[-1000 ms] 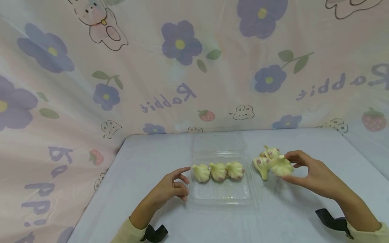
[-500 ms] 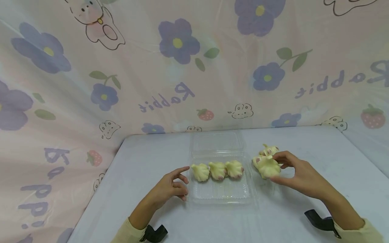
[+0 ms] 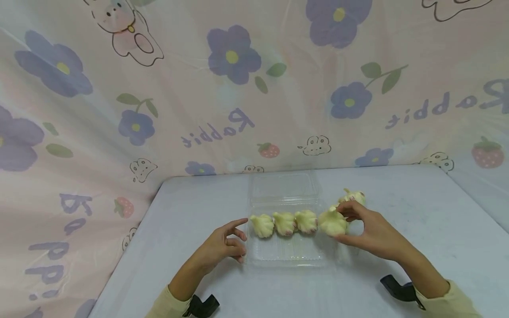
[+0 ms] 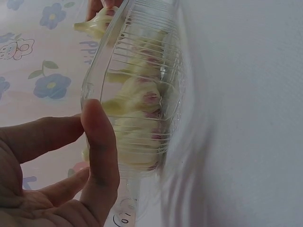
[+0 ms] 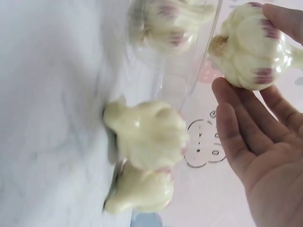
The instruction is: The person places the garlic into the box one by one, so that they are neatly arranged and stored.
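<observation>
The right hand (image 3: 375, 232) pinches a pale garlic bulb (image 3: 332, 222) between thumb and fingers, raised at the right rim of a clear plastic box (image 3: 288, 256). Seen from the right wrist, that bulb (image 5: 253, 47) has purple patches and is off the table. Three bulbs (image 3: 284, 223) stand in a row inside the box. At the box's left wall is the left hand (image 3: 218, 248), its fingers loosely bent; the left wrist view has its fingertips (image 4: 97, 120) against the clear rim. Two more bulbs (image 5: 149, 135) lie on the table right of the box, partly hidden in the head view.
The box's clear lid (image 3: 284, 185) lies folded back behind it. A white cloth (image 3: 199, 194) covers the table, and a patterned curtain (image 3: 278, 110) hangs at the back and left. Black wrist straps (image 3: 203, 305) show near both sleeves.
My right hand has carried its bulb leftward from above the loose bulbs to the box's right rim. The left hand has stayed at the box's left side.
</observation>
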A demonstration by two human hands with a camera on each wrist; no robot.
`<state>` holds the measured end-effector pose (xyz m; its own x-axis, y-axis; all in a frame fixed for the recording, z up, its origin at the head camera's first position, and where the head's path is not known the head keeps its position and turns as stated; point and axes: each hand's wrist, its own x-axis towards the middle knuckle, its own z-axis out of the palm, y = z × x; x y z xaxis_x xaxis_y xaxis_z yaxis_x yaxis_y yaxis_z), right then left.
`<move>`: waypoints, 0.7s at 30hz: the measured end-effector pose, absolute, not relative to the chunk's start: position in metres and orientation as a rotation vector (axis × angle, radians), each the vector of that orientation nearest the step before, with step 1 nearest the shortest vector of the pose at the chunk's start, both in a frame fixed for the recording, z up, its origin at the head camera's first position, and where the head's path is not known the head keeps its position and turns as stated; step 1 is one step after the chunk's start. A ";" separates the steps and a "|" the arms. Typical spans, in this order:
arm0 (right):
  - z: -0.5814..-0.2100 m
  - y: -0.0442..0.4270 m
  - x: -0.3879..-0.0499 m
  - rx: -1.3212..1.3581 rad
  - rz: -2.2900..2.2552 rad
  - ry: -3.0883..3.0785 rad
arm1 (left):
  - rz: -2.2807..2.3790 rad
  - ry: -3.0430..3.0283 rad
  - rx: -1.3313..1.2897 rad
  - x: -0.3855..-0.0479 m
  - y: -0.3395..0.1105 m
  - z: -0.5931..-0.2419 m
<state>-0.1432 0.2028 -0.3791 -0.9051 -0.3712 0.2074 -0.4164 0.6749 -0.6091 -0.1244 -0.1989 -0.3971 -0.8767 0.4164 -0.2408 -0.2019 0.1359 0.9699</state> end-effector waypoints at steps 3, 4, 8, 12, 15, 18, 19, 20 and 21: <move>-0.381 0.196 -0.144 0.681 1.053 -2.792 | 1.786 1.962 0.206 -0.124 -0.199 -0.398; -0.381 0.194 -0.145 0.685 1.052 -2.787 | 1.786 1.960 0.208 -0.125 -0.199 -0.398; -0.382 0.186 -0.147 0.700 1.063 -2.775 | 1.790 1.958 0.211 -0.125 -0.199 -0.399; -0.383 0.178 -0.149 0.717 1.084 -2.772 | 1.793 1.960 0.206 -0.125 -0.199 -0.399; -0.384 0.173 -0.149 0.736 1.099 -2.767 | 1.798 1.959 0.200 -0.125 -0.199 -0.400; -0.384 0.167 -0.148 0.749 1.122 -2.770 | 1.799 1.958 0.204 -0.126 -0.199 -0.400; -0.383 0.164 -0.148 0.754 1.131 -2.772 | 1.799 1.958 0.204 -0.126 -0.199 -0.400; -0.383 0.162 -0.147 0.756 1.140 -2.777 | 1.799 1.959 0.205 -0.126 -0.199 -0.401; -0.383 0.159 -0.147 0.760 1.148 -2.776 | 1.798 1.961 0.204 -0.126 -0.199 -0.401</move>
<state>-0.1465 0.1592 -0.3831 -0.8789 -0.4234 0.2197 -0.4549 0.6053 -0.6532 -0.1261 -0.1994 -0.4008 -0.8791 0.4134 -0.2373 -0.2007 0.1306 0.9709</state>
